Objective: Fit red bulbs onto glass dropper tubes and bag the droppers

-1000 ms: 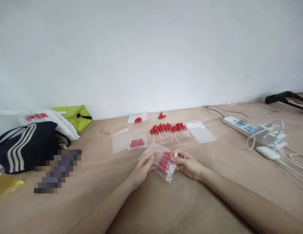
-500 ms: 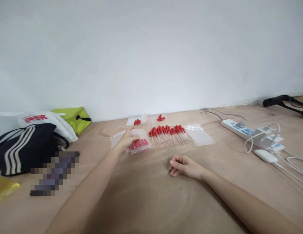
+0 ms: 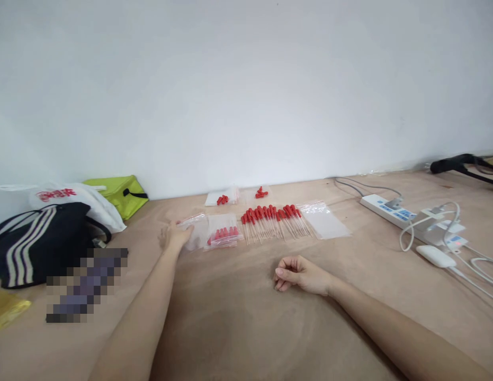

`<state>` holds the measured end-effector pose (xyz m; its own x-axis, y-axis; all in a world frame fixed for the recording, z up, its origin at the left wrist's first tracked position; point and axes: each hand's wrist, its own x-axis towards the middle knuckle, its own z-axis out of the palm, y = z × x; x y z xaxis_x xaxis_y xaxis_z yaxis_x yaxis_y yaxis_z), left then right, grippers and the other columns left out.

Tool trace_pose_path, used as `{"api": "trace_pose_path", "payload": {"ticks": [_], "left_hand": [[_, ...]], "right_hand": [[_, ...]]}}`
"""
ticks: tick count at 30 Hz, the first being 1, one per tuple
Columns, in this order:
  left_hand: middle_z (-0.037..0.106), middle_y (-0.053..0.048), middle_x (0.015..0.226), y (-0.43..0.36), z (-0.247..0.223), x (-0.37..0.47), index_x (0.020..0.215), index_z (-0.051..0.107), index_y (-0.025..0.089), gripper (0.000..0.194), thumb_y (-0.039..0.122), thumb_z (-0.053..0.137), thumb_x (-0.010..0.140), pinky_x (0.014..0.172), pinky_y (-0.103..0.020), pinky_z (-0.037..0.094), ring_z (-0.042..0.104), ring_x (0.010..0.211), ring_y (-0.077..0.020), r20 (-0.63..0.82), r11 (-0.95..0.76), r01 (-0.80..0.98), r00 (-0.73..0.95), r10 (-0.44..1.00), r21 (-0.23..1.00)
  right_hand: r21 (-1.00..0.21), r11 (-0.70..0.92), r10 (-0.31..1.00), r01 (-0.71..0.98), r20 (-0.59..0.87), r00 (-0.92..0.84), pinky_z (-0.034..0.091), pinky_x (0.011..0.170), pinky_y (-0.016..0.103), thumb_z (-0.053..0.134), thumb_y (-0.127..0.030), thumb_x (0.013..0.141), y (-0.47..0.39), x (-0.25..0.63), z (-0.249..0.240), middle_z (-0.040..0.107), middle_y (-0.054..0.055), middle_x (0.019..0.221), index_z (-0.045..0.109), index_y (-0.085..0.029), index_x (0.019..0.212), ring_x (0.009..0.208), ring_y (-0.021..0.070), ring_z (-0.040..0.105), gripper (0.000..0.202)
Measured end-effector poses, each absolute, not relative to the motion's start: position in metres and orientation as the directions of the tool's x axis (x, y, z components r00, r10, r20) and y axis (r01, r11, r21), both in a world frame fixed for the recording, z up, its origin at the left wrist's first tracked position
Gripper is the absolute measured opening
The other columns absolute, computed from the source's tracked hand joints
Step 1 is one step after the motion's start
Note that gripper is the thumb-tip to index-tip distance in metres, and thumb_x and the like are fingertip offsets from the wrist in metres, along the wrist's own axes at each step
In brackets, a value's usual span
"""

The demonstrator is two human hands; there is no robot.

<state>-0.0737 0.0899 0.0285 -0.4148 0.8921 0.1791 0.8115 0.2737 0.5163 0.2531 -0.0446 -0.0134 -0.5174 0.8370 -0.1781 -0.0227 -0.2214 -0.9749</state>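
Note:
My left hand [image 3: 175, 236] lies at the left edge of a clear zip bag [image 3: 197, 236]. Its fingers are apart and slightly blurred, and the thumb reaches over the bag. Just right of that, another zip bag [image 3: 224, 236] holds several red-tipped pieces in a row. Beside it lie thin wooden sticks [image 3: 266, 228] with red ends, side by side. My right hand [image 3: 296, 274] rests on the table with its fingers loosely curled in and the thumb against them; nothing shows in it. A flat clear zip bag [image 3: 328, 222] lies right of the sticks.
Small red pieces [image 3: 222, 199] lie on clear bags near the wall, with more red pieces [image 3: 261, 193] to their right. A power strip [image 3: 389, 210] with cables and a white adapter [image 3: 435, 256] are at right. A black bag [image 3: 39, 243] and a green bag [image 3: 119, 196] stand at left.
My left hand has moved left, off the bag of red-tipped pieces, which now lies flat, to the clear bag beside it. My right hand has stayed in place.

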Motion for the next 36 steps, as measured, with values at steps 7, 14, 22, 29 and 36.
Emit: {"api": "trace_pose_path", "payload": {"ticks": [7, 14, 22, 29, 36], "left_hand": [[0.065, -0.016, 0.095, 0.083, 0.022, -0.099, 0.092, 0.061, 0.013, 0.044, 0.032, 0.073, 0.054, 0.076, -0.042, 0.045, 0.056, 0.095, -0.0368, 0.104, 0.411, 0.762, -0.524, 0.845, 0.5], [0.065, -0.013, 0.091, 0.066, 0.06, -0.083, 0.093, 0.061, 0.012, 0.023, 0.023, 0.045, 0.08, 0.079, -0.042, 0.044, 0.056, 0.097, -0.0305, 0.303, 0.207, 0.769, -0.463, 0.833, 0.605], [0.061, -0.001, 0.065, 0.02, 0.062, -0.018, 0.08, 0.061, 0.017, 0.034, 0.047, 0.064, 0.063, 0.045, -0.022, 0.043, 0.053, 0.047, -0.0107, -0.165, -0.042, 0.439, 0.422, 0.892, 0.898], [0.058, -0.005, 0.084, -0.011, 0.019, 0.033, 0.088, 0.063, 0.02, 0.019, 0.029, 0.063, 0.071, 0.077, -0.038, 0.042, 0.053, 0.084, -0.0222, 0.296, -0.541, 0.684, 0.454, 0.841, 0.49], [0.044, -0.005, 0.13, -0.051, 0.014, 0.02, 0.118, 0.051, 0.033, 0.037, 0.039, 0.05, 0.082, 0.094, -0.048, 0.032, 0.038, 0.118, -0.029, 0.139, -0.741, 0.571, 0.751, 0.645, 0.352]], "right_hand": [[-0.977, -0.212, 0.837, -0.01, -0.176, -0.518, 0.048, 0.064, 0.027, 0.065, -0.047, 0.065, -0.044, 0.254, -0.014, 0.064, 0.002, 0.064, 0.054, -0.013, 0.069, 0.062, 0.0114, 0.062, 0.036], [-0.981, -0.195, 0.848, -0.016, -0.161, -0.506, 0.047, 0.062, 0.026, 0.065, -0.047, 0.064, -0.046, 0.252, -0.013, 0.063, 0.001, 0.062, 0.053, -0.014, 0.068, 0.06, 0.0107, 0.061, 0.036], [-0.996, 0.026, 0.992, 0.084, 0.016, -0.124, 0.04, 0.048, 0.024, 0.061, -0.048, 0.067, -0.032, 0.254, -0.026, 0.052, -0.004, 0.055, 0.05, -0.018, 0.069, 0.048, 0.0094, 0.05, 0.032], [-0.895, 0.1, 0.979, 0.435, 0.167, 0.118, 0.039, 0.055, 0.027, 0.053, -0.032, 0.07, -0.023, 0.272, -0.03, 0.058, 0.002, 0.064, 0.057, -0.018, 0.069, 0.056, 0.014, 0.051, 0.015], [-0.642, -0.087, 0.94, 0.762, 0.2, 0.275, 0.038, 0.061, 0.024, 0.052, -0.032, 0.069, 0.014, 0.302, -0.004, 0.063, 0.006, 0.071, 0.06, -0.017, 0.07, 0.068, 0.0171, 0.057, 0.017]]}}
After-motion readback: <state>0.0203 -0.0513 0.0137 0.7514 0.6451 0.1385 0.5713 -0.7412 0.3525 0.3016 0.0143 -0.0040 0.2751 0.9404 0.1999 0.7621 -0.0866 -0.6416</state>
